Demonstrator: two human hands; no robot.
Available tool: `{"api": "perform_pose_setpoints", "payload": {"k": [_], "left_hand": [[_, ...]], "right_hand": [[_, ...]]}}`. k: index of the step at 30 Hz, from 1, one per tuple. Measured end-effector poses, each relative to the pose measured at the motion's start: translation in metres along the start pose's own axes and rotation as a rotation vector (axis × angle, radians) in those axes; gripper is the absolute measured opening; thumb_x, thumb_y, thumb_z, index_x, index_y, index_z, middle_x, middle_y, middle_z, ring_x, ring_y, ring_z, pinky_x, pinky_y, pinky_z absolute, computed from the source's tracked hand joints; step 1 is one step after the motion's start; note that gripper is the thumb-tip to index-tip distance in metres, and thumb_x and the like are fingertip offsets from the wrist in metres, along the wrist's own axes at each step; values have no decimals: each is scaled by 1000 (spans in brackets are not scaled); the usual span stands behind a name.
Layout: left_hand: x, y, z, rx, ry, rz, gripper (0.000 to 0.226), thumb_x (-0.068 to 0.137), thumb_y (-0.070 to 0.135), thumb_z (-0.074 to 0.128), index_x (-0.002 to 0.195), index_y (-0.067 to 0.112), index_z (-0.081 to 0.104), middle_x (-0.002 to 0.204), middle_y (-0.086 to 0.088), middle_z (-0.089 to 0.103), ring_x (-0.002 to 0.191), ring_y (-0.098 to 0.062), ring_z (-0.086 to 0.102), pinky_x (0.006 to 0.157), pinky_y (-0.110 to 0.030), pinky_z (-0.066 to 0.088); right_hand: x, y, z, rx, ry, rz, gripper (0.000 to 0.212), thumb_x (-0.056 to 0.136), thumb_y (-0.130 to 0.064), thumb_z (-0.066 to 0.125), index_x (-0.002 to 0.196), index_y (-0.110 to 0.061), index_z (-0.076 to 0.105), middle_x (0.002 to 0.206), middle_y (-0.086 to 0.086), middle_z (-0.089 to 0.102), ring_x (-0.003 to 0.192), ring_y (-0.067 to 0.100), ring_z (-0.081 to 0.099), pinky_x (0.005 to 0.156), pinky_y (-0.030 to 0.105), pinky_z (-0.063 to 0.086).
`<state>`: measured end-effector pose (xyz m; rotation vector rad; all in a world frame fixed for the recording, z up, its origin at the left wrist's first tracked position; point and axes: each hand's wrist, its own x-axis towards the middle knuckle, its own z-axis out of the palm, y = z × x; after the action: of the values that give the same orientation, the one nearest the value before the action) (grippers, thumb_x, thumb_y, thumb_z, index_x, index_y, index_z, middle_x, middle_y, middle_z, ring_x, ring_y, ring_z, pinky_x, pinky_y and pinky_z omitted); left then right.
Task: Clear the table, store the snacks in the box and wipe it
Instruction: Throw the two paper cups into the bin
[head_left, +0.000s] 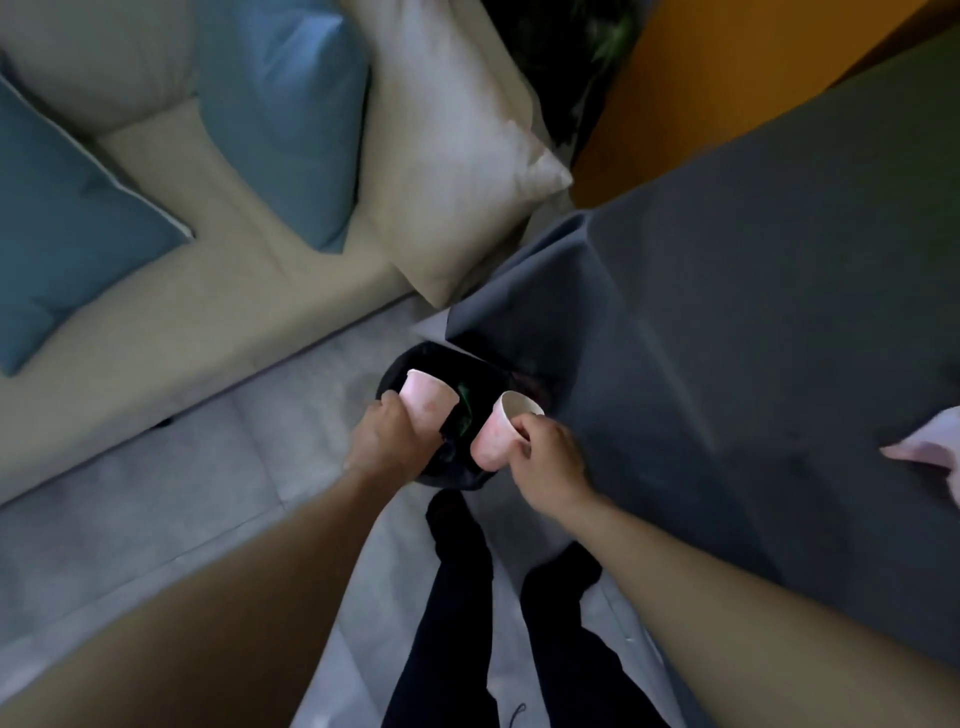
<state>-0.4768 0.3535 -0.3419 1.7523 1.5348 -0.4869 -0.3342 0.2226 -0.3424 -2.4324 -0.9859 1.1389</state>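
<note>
You held one pink paper cup (429, 402) in your left hand (387, 444), another (498, 431) in your right hand (545, 460), above the black bin (400, 371). Light, crushable; sidewall holds suited them.

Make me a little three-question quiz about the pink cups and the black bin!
1. True or false: each hand holds one pink cup.
2. The cups are above: A) sofa B) bin C) table.
3. What colour is the cloth on the table?

Key:
1. True: left hand grips the left cup, right hand the right cup.
2. B, the black bin.
3. Grey tablecloth.
</note>
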Motion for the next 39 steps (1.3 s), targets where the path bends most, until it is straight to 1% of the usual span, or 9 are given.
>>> {"api": "perform_pose_setpoints", "payload": {"k": [2,6,10,13,16,21,25,32,39], "left_hand": [[17,-5,13,18,-10,2,54,85,40,66,118,2,48,121,-20,57,109,-41,58,78,-38,42],[46,-13,33,21,-31,-12,54,84,41,66,118,3,47,122,-20,55,109,-42,57,81,-41,44],[67,-18,43,10,-84,44,55,81,39,70,120,6,48,121,-17,58,109,-37,57,76,-35,39],[73,-21,42,63,-94,130,60,79,42,71,124,9,48,124,-14,59,113,-34,56,81,-35,43],[70,-18,33,119,-85,199,67,84,42,66,139,12,43,138,-10,53,125,-31,52,100,-40,46],[57,-8,9,228,-54,291,70,91,46,55,150,14,32,148,-7,44,136,-29,43,108,-44,41],[38,2,-18,355,-14,354,73,96,55,40,157,20,20,161,-7,27,148,-27,26,121,-45,24],[-16,30,-87,418,44,368,72,99,61,22,159,26,6,167,-3,4,154,-23,2,125,-44,7],[-73,67,-158,412,193,401,67,101,56,23,159,27,7,167,-2,6,154,-23,5,125,-44,8]], "right_hand": [[13,9,17,-6,-18,7,11,87,-7,50,84,-5,60,88,10,63,87,26,55,73,33,43],[36,20,42,-35,-57,2,16,91,-7,49,96,-7,65,102,12,65,103,28,54,82,32,39],[54,23,55,-61,-78,-48,35,94,-7,52,128,-6,61,130,8,59,129,23,43,107,35,37],[62,21,57,-71,-66,-90,41,94,-9,55,135,-7,58,138,4,55,134,20,39,114,34,33],[62,16,51,-72,-55,-99,43,94,-13,57,136,-11,57,139,4,55,135,19,40,115,31,30],[52,4,31,-97,-76,-89,48,96,-25,57,142,-14,51,148,2,48,140,19,34,119,33,25],[35,-15,6,-108,-114,-84,58,98,-40,52,151,-21,38,160,0,31,149,20,17,122,37,17],[5,-71,-48,-255,-99,-168,70,98,-60,33,157,-23,21,166,2,14,153,19,4,123,44,0],[-34,-129,-125,-262,-13,-300,75,97,-67,23,159,-24,16,167,1,6,153,18,-5,124,44,-4]]}}
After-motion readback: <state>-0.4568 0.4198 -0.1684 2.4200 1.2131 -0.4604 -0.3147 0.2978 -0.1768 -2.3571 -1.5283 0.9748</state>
